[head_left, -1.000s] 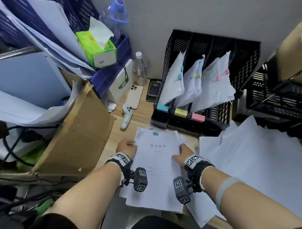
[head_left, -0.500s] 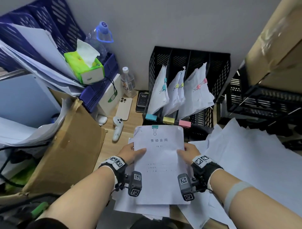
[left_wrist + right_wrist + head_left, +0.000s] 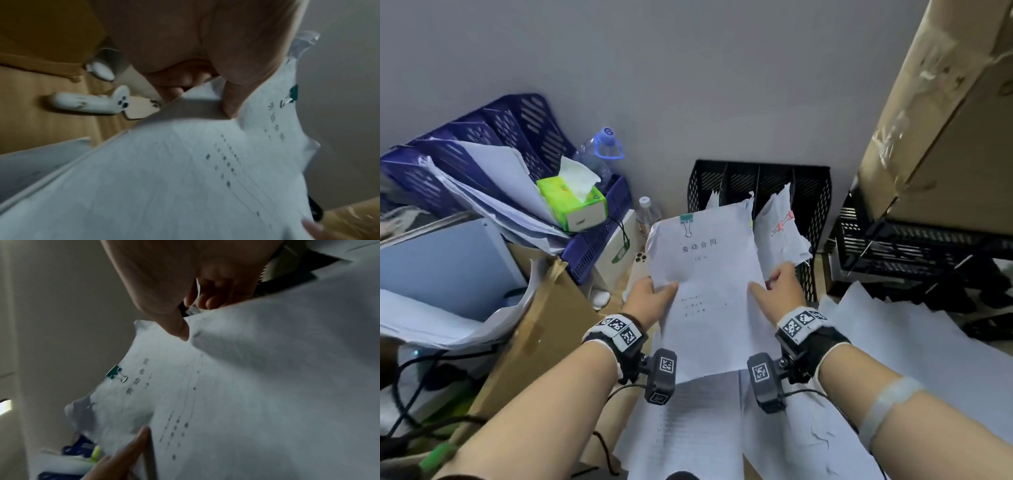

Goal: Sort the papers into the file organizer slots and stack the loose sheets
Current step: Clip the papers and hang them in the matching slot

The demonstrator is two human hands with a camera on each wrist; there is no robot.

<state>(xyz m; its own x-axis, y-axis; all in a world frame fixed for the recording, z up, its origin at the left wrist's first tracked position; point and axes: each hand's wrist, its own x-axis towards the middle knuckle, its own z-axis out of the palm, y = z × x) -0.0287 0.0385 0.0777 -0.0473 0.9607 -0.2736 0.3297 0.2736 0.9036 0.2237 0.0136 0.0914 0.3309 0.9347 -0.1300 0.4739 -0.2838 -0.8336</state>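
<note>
- Clipped paper bundle (image 3: 709, 294): held in the air in front of the black file organizer (image 3: 808, 192), green binder clip (image 3: 687, 219) on its top edge.
- Left hand (image 3: 650, 294): pinches the bundle's left edge, thumb on top.
- Right hand (image 3: 779, 286): pinches the bundle's right edge.
- Loose sheets (image 3: 914, 346): spread on the desk below and right of the bundle.

The clipped bundle (image 3: 709, 294) is matt white paper, its binder clip (image 3: 687, 219) green with shiny metal handles. The file organizer (image 3: 808, 192) is black mesh; the desk (image 3: 51, 126) looks like smooth wood.
</note>
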